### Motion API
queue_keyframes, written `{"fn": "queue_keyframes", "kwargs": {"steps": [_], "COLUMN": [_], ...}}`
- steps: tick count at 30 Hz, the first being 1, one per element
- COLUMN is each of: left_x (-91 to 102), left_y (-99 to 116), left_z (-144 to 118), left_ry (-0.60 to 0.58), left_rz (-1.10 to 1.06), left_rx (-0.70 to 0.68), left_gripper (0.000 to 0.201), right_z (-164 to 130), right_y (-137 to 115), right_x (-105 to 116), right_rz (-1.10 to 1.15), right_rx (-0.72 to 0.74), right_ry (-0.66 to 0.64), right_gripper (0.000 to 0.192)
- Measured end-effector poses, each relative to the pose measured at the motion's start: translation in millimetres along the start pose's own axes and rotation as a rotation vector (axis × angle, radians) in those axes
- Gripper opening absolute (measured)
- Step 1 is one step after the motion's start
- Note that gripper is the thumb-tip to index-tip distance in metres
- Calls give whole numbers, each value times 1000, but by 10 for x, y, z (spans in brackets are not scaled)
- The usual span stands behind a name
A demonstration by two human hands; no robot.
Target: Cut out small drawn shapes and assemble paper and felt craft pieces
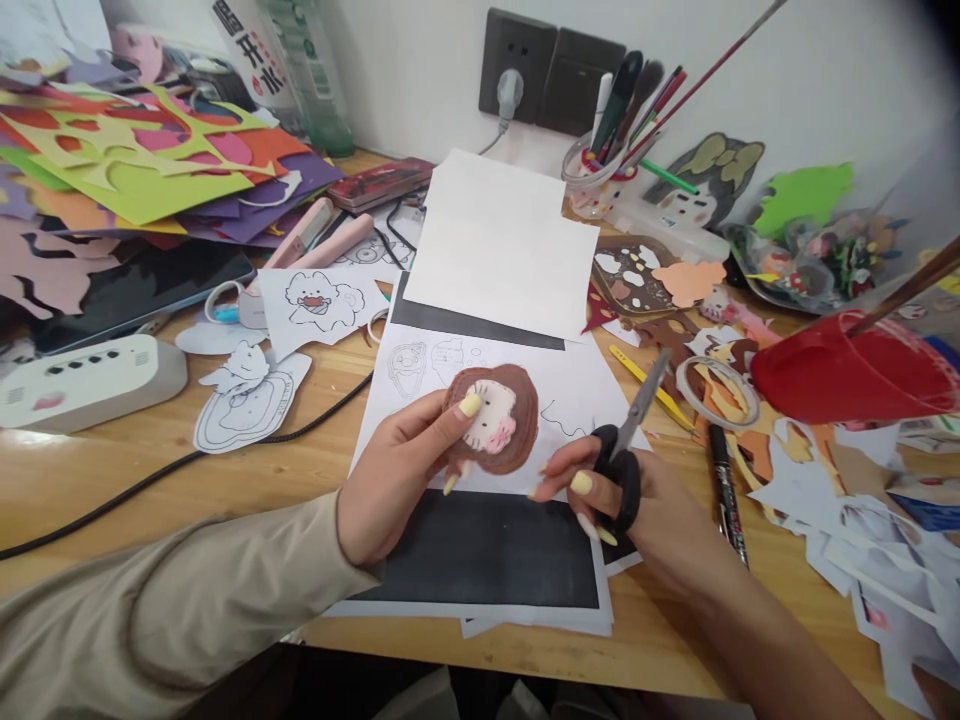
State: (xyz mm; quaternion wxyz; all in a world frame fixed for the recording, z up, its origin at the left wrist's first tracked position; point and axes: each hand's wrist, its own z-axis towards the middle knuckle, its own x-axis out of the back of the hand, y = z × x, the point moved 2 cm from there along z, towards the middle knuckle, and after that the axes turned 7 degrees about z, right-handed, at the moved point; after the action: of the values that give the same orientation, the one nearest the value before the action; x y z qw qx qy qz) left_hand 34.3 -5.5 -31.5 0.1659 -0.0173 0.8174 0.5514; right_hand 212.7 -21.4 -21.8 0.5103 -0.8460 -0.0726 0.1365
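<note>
Between the thumb and fingers of my left hand (409, 450) is a brown felt piece (527, 415) with a white cat face and a pink patch on it. My right hand (630, 500) has its fingers through the black handles of a pair of scissors (646, 405), whose blades point up and away to the right, apart from the felt. Under both hands lie white sheets with line drawings (409, 370) and a black sheet (495, 550). A blank white sheet (502, 245) rests farther back.
Coloured foam sheets (180, 190) are heaped at the back left. A white power strip (90, 380) and a black cord (315, 425) lie on the left. To the right are a red cup (847, 370), a tape roll (716, 392), a black marker (724, 490) and paper scraps (885, 570).
</note>
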Motion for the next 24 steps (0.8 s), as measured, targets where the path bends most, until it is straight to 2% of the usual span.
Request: {"fn": "queue_keyframes", "kwargs": {"steps": [3, 7, 12, 17, 21, 24], "left_x": [-28, -67, -97, -141, -179, -189], "left_y": [-3, -25, -46, -26, 3, 9], "left_z": [-15, -29, -24, -66, -120, -132], "left_ry": [-90, -206, -281, -391, -487, -512], "left_rz": [-8, 46, 108, 162, 107, 72], "left_rx": [45, 60, 111, 207, 286, 295], "left_gripper": [17, 17, 14, 11, 16, 15], "right_z": [12, 32, 27, 22, 19, -2], "right_y": [18, 37, 57, 71, 58, 31], "right_x": [-55, -49, 8, 21, 28, 25], "right_rz": [-11, -63, -39, -25, -22, -7], "right_rx": [-65, 19, 96, 102, 132, 115], "right_ry": [-49, 11, 72, 117, 166, 155], "right_gripper": [23, 13, 6, 8, 9, 9]}}
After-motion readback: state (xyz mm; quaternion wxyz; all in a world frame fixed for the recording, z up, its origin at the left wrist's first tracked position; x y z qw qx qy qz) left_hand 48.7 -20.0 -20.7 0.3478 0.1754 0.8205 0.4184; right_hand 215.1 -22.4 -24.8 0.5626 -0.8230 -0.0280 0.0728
